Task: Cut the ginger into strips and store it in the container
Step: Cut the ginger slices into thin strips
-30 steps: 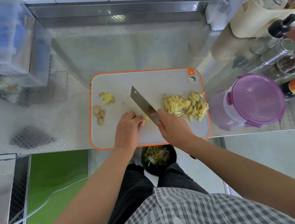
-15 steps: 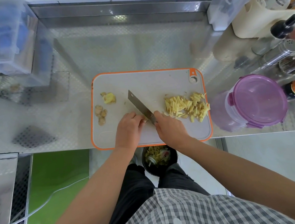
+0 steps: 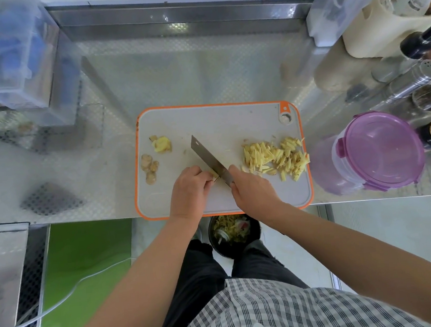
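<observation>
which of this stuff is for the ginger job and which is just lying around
For the job: knife in the right hand, ginger in the left hand, chunk, strips, board, container.
Lying about: shaker, dark bottle, clear box, scrap bin.

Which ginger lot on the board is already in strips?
The pale yellow pile at the right edge of the cutting board, beside the purple-lidded container. The chunk and brown rounds at left are not.
</observation>
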